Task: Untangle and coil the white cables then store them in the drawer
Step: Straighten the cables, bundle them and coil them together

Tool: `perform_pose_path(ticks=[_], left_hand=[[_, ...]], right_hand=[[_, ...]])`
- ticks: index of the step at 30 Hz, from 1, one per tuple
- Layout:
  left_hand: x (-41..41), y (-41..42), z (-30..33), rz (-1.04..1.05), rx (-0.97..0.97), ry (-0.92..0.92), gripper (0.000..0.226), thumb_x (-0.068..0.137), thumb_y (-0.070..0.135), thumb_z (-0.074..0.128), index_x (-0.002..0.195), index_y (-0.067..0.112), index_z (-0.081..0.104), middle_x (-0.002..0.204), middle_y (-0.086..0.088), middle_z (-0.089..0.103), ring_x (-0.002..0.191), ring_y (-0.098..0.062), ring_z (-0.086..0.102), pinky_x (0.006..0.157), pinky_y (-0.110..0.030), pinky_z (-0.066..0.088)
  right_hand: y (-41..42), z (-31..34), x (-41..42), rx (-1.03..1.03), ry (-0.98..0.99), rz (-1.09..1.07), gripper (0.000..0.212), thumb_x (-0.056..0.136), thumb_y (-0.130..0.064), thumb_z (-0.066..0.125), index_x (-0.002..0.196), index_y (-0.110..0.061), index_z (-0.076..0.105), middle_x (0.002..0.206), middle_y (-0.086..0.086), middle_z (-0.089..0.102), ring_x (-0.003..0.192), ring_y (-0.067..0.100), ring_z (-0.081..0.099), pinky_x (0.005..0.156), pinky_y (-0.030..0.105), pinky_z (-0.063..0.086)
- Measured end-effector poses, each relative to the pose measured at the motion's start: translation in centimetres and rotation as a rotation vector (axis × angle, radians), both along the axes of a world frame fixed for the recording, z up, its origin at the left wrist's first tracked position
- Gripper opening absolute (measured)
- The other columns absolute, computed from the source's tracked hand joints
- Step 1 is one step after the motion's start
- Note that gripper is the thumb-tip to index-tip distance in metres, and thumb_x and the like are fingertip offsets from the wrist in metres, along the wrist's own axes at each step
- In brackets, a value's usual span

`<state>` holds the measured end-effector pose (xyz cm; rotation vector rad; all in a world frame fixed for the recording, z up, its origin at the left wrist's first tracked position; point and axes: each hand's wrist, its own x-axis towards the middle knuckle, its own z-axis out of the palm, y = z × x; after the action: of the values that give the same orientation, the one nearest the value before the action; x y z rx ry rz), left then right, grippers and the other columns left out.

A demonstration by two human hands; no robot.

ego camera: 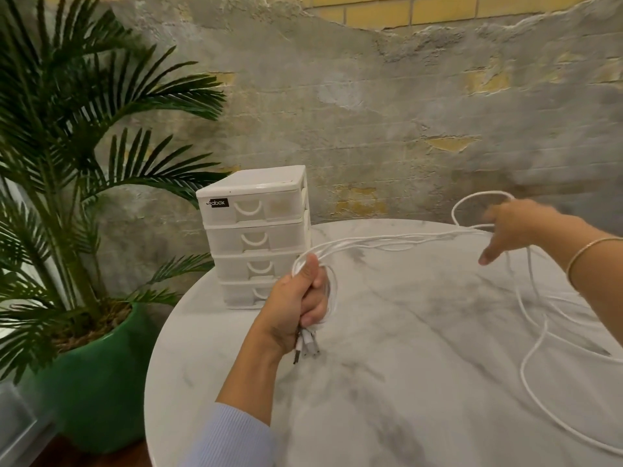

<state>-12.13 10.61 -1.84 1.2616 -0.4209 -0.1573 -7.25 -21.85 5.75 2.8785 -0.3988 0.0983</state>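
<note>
My left hand point(305, 299) grips a bundle of white cables point(397, 238) above the marble table, with several plug ends point(308, 348) hanging below the fist. The strands run taut to the right, to my right hand point(515, 227), which holds them raised, a loop arching above it; the hand is blurred. From there more cable point(536, 348) drops and trails in loose curves over the table's right side. A white drawer unit point(256, 237) with stacked drawers, all closed, stands at the table's back left, just behind my left hand.
The round marble table point(404, 382) fills the lower right. A palm in a green pot point(97, 372) stands on the floor to the left of it. A rough plastered brick wall runs behind.
</note>
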Motion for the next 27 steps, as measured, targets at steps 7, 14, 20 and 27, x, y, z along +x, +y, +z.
perform_pose_path(ticks=[7,14,20,27], left_hand=[[0.0,-0.1,0.1,0.018,-0.133,0.033,0.038,0.079,0.046,0.041,0.064,0.012,0.037,0.032,0.009,0.022,0.025,-0.003,0.021,0.028,-0.013,0.017],[0.1,-0.2,0.4,-0.009,-0.214,0.043,0.038,0.080,0.046,0.041,0.064,0.011,0.037,0.032,0.008,0.023,0.024,-0.002,0.021,0.027,-0.012,0.017],[-0.1,-0.7,0.2,-0.030,-0.152,0.068,0.039,0.078,0.047,0.042,0.064,0.012,0.038,0.032,0.008,0.021,0.024,-0.003,0.022,0.027,-0.012,0.020],[-0.3,-0.8,-0.1,-0.157,-0.106,0.121,0.042,0.077,0.052,0.037,0.063,0.012,0.036,0.028,0.008,0.023,0.022,-0.003,0.022,0.028,-0.011,0.023]], right_hand=[[1.0,0.1,0.8,0.481,-0.003,0.061,0.071,0.085,-0.052,0.057,0.138,-0.006,0.043,0.144,0.015,0.042,0.131,0.031,0.039,0.106,0.040,0.032],[2.9,-1.0,1.8,0.139,0.218,0.026,0.050,0.090,-0.060,0.041,0.090,-0.018,0.068,0.122,0.008,0.059,0.112,0.029,0.053,0.105,0.042,0.038],[13.5,0.2,-2.5,0.983,-0.129,0.516,0.057,0.092,-0.056,0.034,0.131,-0.019,0.054,0.128,0.002,0.059,0.118,0.020,0.053,0.108,0.040,0.036],[18.1,-3.4,-3.9,0.960,-0.221,0.602,0.059,0.095,-0.052,0.034,0.050,-0.019,0.051,0.046,-0.011,0.056,0.051,0.010,0.049,0.056,0.026,0.044]])
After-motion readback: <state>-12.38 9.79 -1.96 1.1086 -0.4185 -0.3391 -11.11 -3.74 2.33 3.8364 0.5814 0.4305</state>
